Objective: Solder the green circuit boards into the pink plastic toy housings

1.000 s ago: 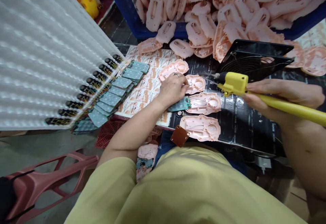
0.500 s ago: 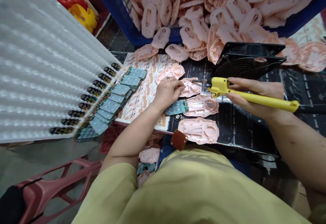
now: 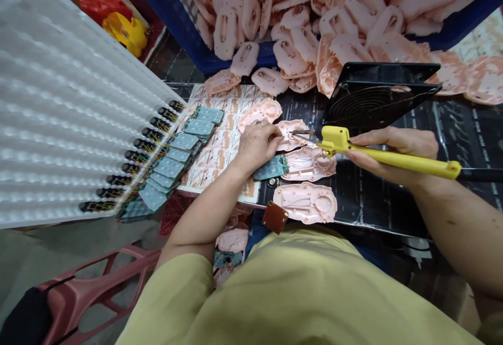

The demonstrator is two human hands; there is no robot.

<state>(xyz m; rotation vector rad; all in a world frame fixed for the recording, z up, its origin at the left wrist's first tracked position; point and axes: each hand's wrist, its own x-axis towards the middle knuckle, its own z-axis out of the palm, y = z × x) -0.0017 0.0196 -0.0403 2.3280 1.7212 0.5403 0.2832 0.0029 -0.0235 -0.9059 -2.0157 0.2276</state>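
My right hand (image 3: pixel 401 151) grips a yellow soldering iron (image 3: pixel 404 160), its metal tip pointing left over a pink plastic shell (image 3: pixel 293 138). At that shell's left end, my left hand (image 3: pixel 259 143) has its fingertips pinched together; what lies between them is hidden. Just nearer to me sits a second shell (image 3: pixel 314 164) with thin wires inside and a green circuit board (image 3: pixel 271 168) at its left end. Closest to my body is a third shell (image 3: pixel 306 202) with a brown board (image 3: pixel 274 217) by its lower left corner. Another shell (image 3: pixel 260 113) lies beyond my left hand.
A black fan (image 3: pixel 377 99) stands behind the soldering iron. Past it, a blue crate (image 3: pixel 173 20) overflows with pink shells. On the left, a white ridged panel (image 3: pixel 78 99) holds a row of black parts, wired to overlapping green boards (image 3: pixel 168 164). A reddish stool (image 3: pixel 90 287) stands lower left.
The soldering iron's tip has moved slightly left and towards me, further over the shell beside my left hand. My left hand keeps its pinch in nearly the same place. The whole view has shifted slightly.
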